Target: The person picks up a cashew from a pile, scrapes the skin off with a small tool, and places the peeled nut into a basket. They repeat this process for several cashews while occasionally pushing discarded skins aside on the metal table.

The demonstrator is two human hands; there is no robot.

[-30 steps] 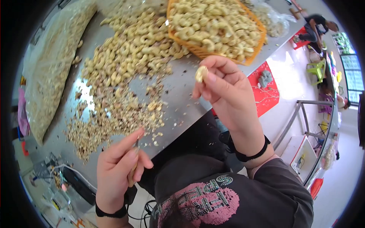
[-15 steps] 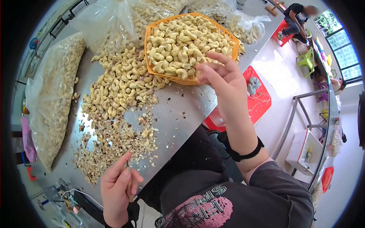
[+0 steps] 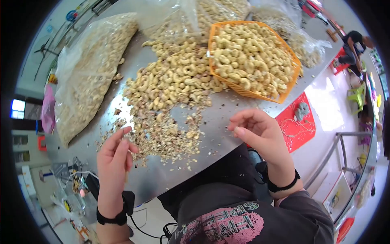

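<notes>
Pale cashews fill an orange basket (image 3: 254, 96) at the back right of the metal table (image 3: 162, 174). Left of it lies a loose heap of cashews (image 3: 170, 77), which runs down into a spread of small broken bits and skins (image 3: 162, 134). My left hand (image 3: 115, 152) is left of the bits, thumb and forefinger pinched round a thin tool whose tip and handle barely show. My right hand (image 3: 258, 130) hovers below the basket near the table's front edge, fingers curled with a gap between thumb and fingertips, nothing visible in it.
A big clear bag of cashews (image 3: 91, 73) lies at the left. More bags (image 3: 168, 22) stand behind the heap, with a smaller one (image 3: 308, 51) at the back right. Beside the table is a red stool (image 3: 298, 126) holding a grey item. A person (image 3: 352, 49) sits farther off.
My right hand has come away from the basket's edge, down towards the table's front. My left hand still holds the thin tool. The view has turned, shifting the table's contents to the right.
</notes>
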